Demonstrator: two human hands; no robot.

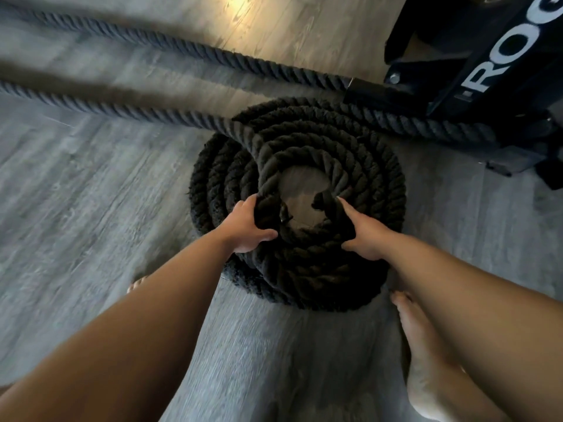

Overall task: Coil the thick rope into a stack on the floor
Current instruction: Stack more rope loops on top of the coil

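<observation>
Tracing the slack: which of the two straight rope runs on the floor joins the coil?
The nearer run, which merges into the coil at its upper left; the farther run passes beyond it toward the rack.

The left hand [246, 228] and right hand [365, 236] grip the near inner turn of the rope [304, 266] stacked on the floor [91, 208]. Beyond the grip, two runs stretch leftward; a rack base [487, 71] stands beyond-right. A foot [423, 339] lies behind the right hand, seemingly touching the stack.

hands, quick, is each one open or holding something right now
Left hand: grips the inner turn of the coiled thick black twisted rope.
Right hand: grips the same inner turn, on its other side.
</observation>
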